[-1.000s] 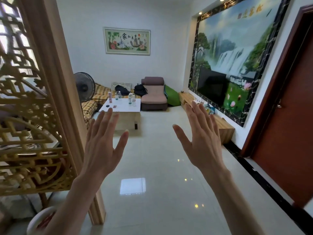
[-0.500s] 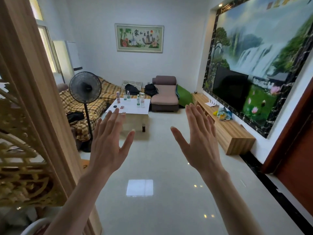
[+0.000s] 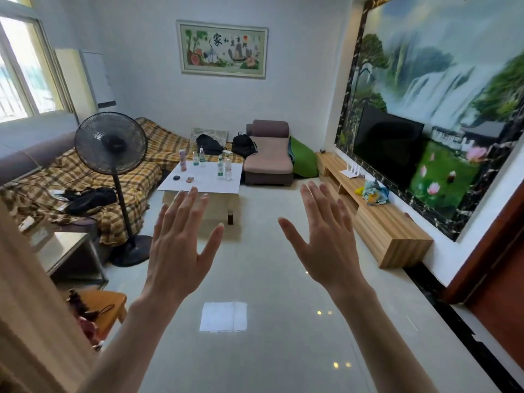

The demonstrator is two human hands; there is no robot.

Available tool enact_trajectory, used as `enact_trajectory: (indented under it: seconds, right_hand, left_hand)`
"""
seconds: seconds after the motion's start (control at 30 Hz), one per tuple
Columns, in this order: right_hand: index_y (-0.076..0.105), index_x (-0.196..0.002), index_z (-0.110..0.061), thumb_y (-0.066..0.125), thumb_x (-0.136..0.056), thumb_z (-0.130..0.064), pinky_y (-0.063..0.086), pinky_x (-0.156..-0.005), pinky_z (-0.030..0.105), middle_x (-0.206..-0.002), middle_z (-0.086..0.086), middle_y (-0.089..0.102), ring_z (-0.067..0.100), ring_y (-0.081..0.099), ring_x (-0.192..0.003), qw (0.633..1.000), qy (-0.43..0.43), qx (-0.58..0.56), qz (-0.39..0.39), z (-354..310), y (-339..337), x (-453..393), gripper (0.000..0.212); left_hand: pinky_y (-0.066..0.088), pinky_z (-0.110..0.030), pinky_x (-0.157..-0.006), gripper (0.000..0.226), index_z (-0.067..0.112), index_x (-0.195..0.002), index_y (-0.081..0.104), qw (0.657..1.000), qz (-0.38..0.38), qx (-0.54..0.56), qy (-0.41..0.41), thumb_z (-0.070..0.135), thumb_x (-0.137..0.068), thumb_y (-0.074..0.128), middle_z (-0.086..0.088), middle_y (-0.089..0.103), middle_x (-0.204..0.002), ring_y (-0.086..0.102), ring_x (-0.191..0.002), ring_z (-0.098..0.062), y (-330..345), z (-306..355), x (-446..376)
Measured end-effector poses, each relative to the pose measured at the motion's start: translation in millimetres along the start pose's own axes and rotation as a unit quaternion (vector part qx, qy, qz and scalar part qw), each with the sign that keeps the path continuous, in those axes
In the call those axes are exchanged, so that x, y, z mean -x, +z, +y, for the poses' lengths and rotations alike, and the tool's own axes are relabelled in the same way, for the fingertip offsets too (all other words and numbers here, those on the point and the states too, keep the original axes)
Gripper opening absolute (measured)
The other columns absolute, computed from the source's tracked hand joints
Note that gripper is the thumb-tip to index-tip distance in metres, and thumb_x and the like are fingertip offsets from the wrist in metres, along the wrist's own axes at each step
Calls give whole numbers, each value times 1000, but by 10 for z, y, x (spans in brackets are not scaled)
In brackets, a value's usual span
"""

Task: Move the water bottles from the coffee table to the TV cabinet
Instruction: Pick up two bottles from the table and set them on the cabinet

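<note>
Several clear water bottles stand on the white coffee table (image 3: pixel 208 185) across the room: one pair (image 3: pixel 199 157) toward the back left, another pair (image 3: pixel 224 168) to the right. A long wooden TV cabinet (image 3: pixel 377 219) runs along the right wall under a black TV (image 3: pixel 387 143). My left hand (image 3: pixel 178 245) and my right hand (image 3: pixel 326 236) are raised in front of me, palms forward, fingers spread, holding nothing. Both are far from the table.
A standing fan (image 3: pixel 113 154) is left of the path beside a plaid-covered sofa (image 3: pixel 85 188). On the table sit a pink can (image 3: pixel 183 160) and small items. A router (image 3: pixel 351 171) and cloth toys (image 3: pixel 374 191) lie on the cabinet. Glossy tiled floor (image 3: pixel 255 279) stretches ahead.
The view has moved forward past the carved wooden screen, so the table, fan and cabinet look closer. Both hands stay raised and open.
</note>
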State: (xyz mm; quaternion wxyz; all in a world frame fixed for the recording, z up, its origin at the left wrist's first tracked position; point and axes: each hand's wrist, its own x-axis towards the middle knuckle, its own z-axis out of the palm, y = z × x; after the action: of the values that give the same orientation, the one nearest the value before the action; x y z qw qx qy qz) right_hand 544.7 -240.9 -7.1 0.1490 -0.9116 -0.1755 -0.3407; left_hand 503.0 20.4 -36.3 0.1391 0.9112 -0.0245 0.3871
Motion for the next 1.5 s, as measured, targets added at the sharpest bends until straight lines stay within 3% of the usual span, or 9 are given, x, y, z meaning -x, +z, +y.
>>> enact_trajectory:
  seconds: [0.2, 0.4, 0.6, 1.1, 1.5]
  right_hand:
    - [25, -160, -20, 21, -99, -74, 11, -128, 44, -168, 1, 25, 16, 11, -157, 999, 12, -4, -32, 180, 820, -861, 82]
    - [27, -159, -20, 17, -97, -76, 11, -128, 44, -168, 1, 27, 18, 13, -157, 999, 23, -13, -42, 369, 1505, -1531, 84]
    - [29, -159, -19, 25, -100, -71, 16, -127, 46, -166, 2, 29, 18, 16, -157, 999, 24, -12, -42, 633, 2225, -2206, 78]
    - [31, -159, -18, 28, -102, -70, 16, -127, 43, -165, 2, 32, 17, 17, -156, 999, -11, -37, -30, 1723, 4187, -4520, 77]
    - [30, -159, -19, 24, -102, -70, 17, -127, 43, -165, 1, 32, 17, 18, -156, 996, -21, -68, -51, 2347, 5426, -5844, 77]
  left_hand:
    - [18, -48, -130, 69, 22, -159, 34, 1000, -9, 10, 13, 63, -103, 31, -1, 27, -171, 14, -161, -18, 747, -591, -858]
    - [16, -45, -131, 68, 24, -159, 33, 1000, -27, 11, 10, 63, -103, 34, 0, 26, -171, 15, -161, -17, 1490, -1066, -1540]
    - [22, -53, -129, 69, 24, -159, 32, 999, -35, 20, -13, 64, -103, 35, -1, 26, -171, 16, -161, -19, 2159, -1466, -2176]
    - [19, -49, -130, 71, 19, -160, 34, 999, -23, -2, -37, 60, -102, 37, -3, 25, -171, 13, -162, -18, 4157, -1954, -4374]
    - [13, -43, -132, 71, 21, -161, 31, 998, -26, -11, -59, 61, -103, 35, 0, 23, -172, 11, -162, -15, 5487, -2481, -5506]
